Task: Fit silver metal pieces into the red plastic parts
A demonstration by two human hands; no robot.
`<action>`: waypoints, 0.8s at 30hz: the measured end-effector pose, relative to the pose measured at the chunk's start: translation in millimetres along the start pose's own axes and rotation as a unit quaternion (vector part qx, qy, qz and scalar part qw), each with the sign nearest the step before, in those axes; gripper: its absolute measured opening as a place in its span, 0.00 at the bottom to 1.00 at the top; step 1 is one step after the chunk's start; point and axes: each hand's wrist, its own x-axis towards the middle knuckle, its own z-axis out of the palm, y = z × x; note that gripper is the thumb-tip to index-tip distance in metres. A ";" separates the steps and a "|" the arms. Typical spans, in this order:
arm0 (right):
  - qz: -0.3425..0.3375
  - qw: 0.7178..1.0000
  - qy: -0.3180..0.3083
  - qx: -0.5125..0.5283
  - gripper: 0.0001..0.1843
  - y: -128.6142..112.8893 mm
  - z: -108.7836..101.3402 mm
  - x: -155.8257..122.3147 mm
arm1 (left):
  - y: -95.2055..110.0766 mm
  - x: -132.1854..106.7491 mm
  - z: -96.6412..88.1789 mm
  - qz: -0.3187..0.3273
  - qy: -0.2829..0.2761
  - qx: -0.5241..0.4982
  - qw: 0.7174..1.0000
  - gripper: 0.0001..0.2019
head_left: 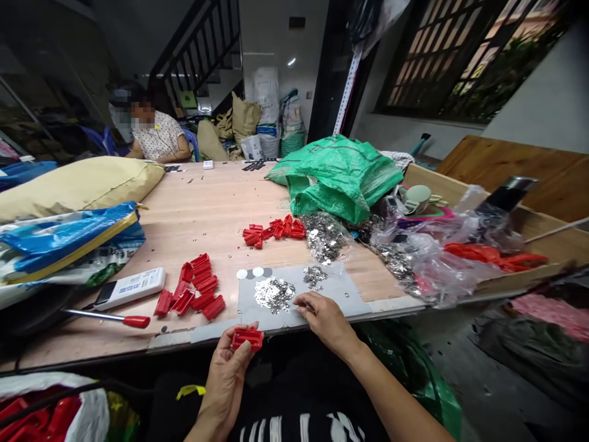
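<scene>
My left hand [231, 366] grips a small red plastic housing [247, 338] just in front of the table's near edge, thumb on its front. The housing has a long hollow facing me. My right hand [323, 319] is over the grey mat [339, 288], thumb and fingertips pinched together at the right side of a pile of shiny metal pieces [275, 294]. Anything between those fingertips is too small to make out. Behind that hand lies a smaller heap of metal pieces [315, 277]. Several more red housings [201, 291] lie to the left of the mat.
A screwdriver [110, 317] and a white boxed device [133, 287] lie at left. Farther back are more red housings [275, 231], a clear bag of metal pieces [326, 236] and a green sack [343, 172]. Across the table sits another person [159, 135]. A wooden tray [534, 227] holds bags.
</scene>
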 end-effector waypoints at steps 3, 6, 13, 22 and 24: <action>-0.006 0.998 -0.009 -0.063 0.08 -1.5 9.0 5.2 | -0.2 0.9 -0.4 0.004 -0.003 0.003 1.000 0.18; -0.006 0.993 -0.015 -0.116 0.06 -3.5 15.2 10.3 | -1.2 1.5 -0.3 0.007 -0.003 0.006 1.000 0.17; -0.001 0.991 -0.026 -0.129 0.03 -8.8 15.8 19.5 | -1.2 2.7 1.5 0.000 -0.008 -0.003 1.000 0.17; 0.028 0.998 -0.023 -0.053 0.02 -2.9 6.3 21.3 | 0.5 0.9 3.5 -0.004 -0.004 0.003 1.000 0.16; 0.028 0.999 -0.026 -0.030 0.01 -3.2 4.4 21.0 | 1.7 0.2 5.3 -0.003 0.000 0.007 1.000 0.16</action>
